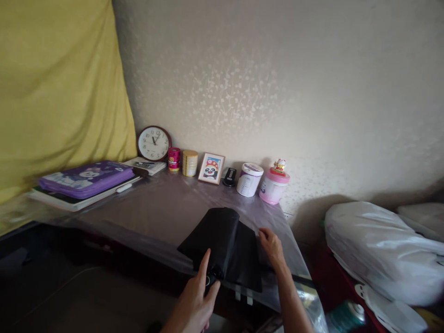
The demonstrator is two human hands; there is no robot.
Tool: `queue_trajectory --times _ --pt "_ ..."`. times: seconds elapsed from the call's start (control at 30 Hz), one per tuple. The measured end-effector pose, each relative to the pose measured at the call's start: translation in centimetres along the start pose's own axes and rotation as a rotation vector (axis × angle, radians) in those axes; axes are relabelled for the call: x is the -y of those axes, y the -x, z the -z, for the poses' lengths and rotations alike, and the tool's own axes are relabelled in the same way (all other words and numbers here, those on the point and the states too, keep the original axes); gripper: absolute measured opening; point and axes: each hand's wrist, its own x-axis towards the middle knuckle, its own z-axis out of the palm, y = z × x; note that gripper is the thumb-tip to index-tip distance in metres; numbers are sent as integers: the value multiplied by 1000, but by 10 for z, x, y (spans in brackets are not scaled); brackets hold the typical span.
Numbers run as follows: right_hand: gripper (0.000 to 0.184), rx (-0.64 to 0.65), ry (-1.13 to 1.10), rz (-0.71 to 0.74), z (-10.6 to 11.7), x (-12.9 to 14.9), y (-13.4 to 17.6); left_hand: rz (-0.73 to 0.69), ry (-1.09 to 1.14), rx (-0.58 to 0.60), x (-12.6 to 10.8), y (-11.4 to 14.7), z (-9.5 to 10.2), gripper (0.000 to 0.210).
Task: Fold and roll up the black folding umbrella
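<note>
A black folding umbrella (pixel 222 236), its canopy loose and collapsed in wide flaps, lies at the front edge of the table. My left hand (pixel 196 298) is closed around its short black handle (pixel 211 277), with the index finger stretched along the fabric. On the other side, my right hand (pixel 272 247) has its fingers curled and pressed together at the right edge of a canopy flap. The fingertips there seem to pinch the cloth, though the contact is small in view.
Along the wall stand a round clock (pixel 154 143), a pink tin (pixel 174 159), a yellow can (pixel 190 163), a panda picture frame (pixel 211 168), a white tub (pixel 249 179) and a pink tub (pixel 274 187). A purple case (pixel 86 178) lies left. White bags (pixel 381 245) sit right of the table.
</note>
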Motion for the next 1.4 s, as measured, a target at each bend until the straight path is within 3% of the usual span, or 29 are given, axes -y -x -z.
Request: queue_trajectory --times 0.27,0.63,0.9,1.03,1.4 --pt "21 149 -154 -221 5 -7 6 -41 109 4 3 1 2 68" --pt "28 224 -233 -305 6 4 11 -46 61 -26 6 -2 0 69" --pt "43 260 -342 -306 0 8 15 -45 49 -26 0 0 1 68" --pt "52 291 -317 -235 -6 5 15 -30 48 -18 -1 -1 1 72" --pt "44 150 -232 -68 -16 -5 7 -60 55 -24 3 -1 1 71"
